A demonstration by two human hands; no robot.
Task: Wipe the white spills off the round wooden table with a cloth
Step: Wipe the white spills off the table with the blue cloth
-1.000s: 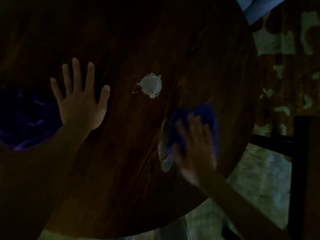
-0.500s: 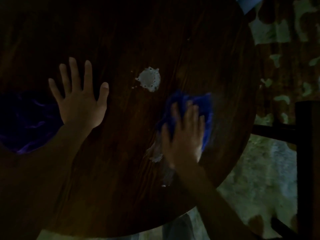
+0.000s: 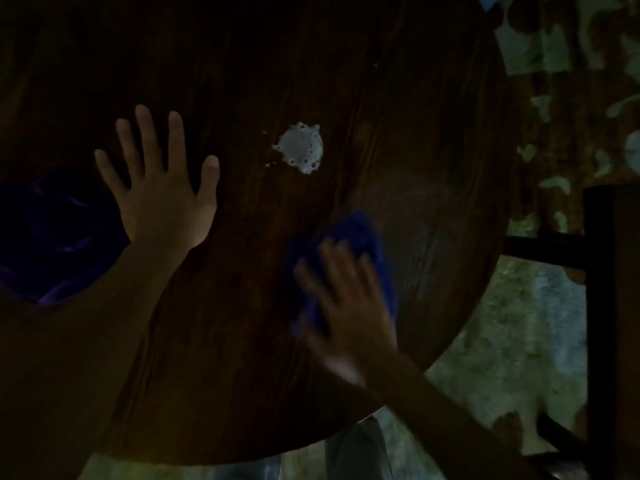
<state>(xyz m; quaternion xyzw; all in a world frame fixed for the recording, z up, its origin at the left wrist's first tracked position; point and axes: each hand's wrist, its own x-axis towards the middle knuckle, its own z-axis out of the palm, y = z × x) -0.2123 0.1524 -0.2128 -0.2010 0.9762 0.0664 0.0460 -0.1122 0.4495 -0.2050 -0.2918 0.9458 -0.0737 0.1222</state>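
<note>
Dim shot; right hand [image 3: 349, 306] blurred, fingers spread flat, pressing blue cloth [image 3: 360, 233] onto table [image 3: 242, 323]. Left hand [image 3: 166, 199] splayed flat, empty. White spill [image 3: 302, 148] uncovered; no writing readable.

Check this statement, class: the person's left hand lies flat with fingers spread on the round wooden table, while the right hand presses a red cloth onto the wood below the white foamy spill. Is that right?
Not quite. The cloth is blue, not red: the head view shows the blue cloth under the right hand. The rest holds: the left hand lies flat with fingers spread on the round wooden table, and the cloth sits below the white foamy spill.
</note>
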